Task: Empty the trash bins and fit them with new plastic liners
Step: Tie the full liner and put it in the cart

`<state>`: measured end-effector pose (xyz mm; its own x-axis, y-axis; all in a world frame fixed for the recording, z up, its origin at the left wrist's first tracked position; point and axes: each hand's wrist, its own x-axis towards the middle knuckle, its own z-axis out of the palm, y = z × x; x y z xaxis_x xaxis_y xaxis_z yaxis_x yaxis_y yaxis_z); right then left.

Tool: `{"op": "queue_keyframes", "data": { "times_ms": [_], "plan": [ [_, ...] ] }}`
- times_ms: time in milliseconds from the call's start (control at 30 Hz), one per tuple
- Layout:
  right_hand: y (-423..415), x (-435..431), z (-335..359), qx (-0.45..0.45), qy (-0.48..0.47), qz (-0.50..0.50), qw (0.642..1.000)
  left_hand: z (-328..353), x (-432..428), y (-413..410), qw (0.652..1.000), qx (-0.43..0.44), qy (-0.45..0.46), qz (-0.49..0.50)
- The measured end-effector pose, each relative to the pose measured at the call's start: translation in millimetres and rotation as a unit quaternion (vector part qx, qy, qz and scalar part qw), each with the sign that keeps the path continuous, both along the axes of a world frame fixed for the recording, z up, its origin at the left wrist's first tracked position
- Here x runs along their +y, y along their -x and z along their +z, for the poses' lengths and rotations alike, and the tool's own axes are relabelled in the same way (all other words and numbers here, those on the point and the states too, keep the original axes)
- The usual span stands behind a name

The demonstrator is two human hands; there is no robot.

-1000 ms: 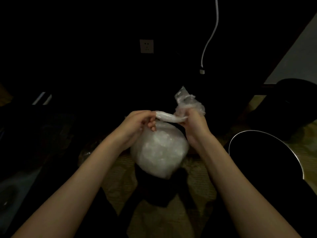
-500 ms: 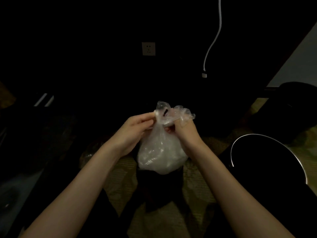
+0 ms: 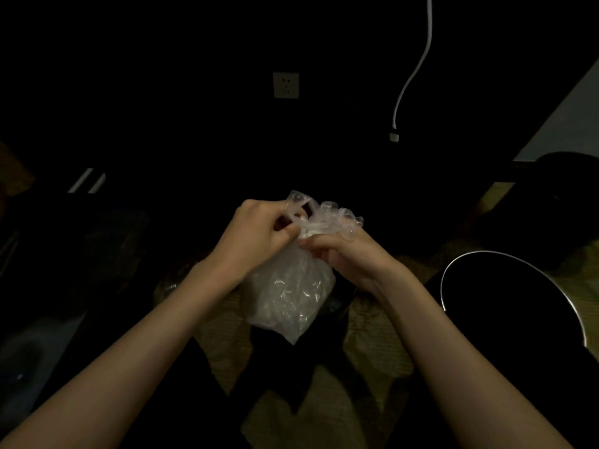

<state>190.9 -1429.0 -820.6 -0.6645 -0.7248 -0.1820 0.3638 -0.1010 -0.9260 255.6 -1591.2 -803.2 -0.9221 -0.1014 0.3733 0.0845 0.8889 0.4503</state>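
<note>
Trash bin [image 3: 512,306] on dim patterned floor [image 3: 372,332]

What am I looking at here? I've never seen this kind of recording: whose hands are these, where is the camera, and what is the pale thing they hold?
No machine is involved. A person wears one wide-angle camera on the head, looking down at their own bare hands. The left hand and right hand both pinch the gathered neck of a clear plastic bag, apparently knotting it. Below is a patterned floor. A dark bin with a metal rim stands to the right. Behind are a wall socket and a dangling white cable.
</note>
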Motion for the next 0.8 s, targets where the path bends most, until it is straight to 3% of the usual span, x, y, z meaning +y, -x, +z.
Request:
{"op": "queue_keyframes", "data": {
  "times_ms": [133, 200, 400, 467, 600, 667, 800],
  "plan": [
    [1, -2, -1, -0.133, -0.031, 0.001, 0.991, 2, -1, -3, 1.000, -0.001, -0.016, 0.009],
    [3, -1, -3, -0.186, -0.038, 0.009, 0.982, 4, -1, -6, 0.997, -0.024, -0.076, -0.013],
    [4, -2, -1, -0.249, -0.038, 0.000, 0.968, 16, 8, -12, 0.964, -0.127, -0.189, -0.139],
    [3, -2, 0, -0.245, -0.038, -0.010, 0.969, 20, 9, -11, 0.971, -0.135, -0.141, -0.136],
    [-1, -2, 2, -0.239, -0.010, -0.048, 0.970, 28, 6, -7, 0.979, -0.137, 0.093, -0.122],
    [-3, -4, 3, -0.213, -0.008, -0.072, 0.974, 34, 5, -3, 0.971, -0.186, 0.095, -0.115],
    [-4, -6, 4, -0.153, -0.019, -0.104, 0.983, 48, 3, 9, 0.940, -0.323, -0.015, -0.108]
  ]
}}
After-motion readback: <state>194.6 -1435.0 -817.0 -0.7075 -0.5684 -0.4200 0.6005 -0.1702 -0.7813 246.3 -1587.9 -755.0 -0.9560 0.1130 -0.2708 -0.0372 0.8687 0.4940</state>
